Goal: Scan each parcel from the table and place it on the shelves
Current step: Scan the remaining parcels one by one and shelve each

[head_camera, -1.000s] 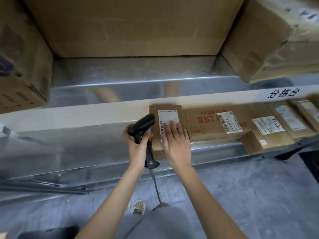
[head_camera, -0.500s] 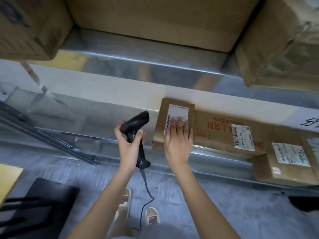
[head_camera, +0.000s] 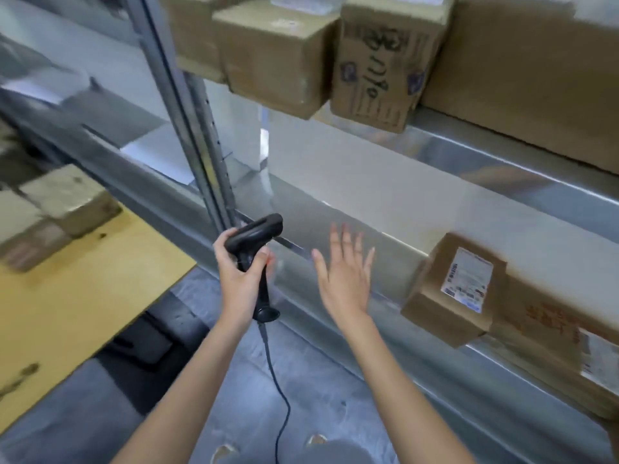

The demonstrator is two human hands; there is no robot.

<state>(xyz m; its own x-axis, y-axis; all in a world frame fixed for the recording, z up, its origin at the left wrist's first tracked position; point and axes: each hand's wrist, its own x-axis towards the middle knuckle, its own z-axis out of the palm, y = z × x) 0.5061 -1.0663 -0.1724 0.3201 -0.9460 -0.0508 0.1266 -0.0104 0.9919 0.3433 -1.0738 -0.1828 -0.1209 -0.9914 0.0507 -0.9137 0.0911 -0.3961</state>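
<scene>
While my left hand (head_camera: 239, 279) grips the scanner (head_camera: 255, 242) and my right hand (head_camera: 345, 272) hangs spread and empty, the next parcels (head_camera: 50, 209) lie on the table (head_camera: 83, 296) off to my left, nearer the scanner hand; the shelved parcel (head_camera: 452, 289) sits right

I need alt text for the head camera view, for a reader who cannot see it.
A person's left hand grips a black corded barcode scanner while the right hand hangs open and empty in front of metal shelves. A small labelled parcel sits on the lower shelf to the right; more cardboard boxes lie on a wooden table at left.
</scene>
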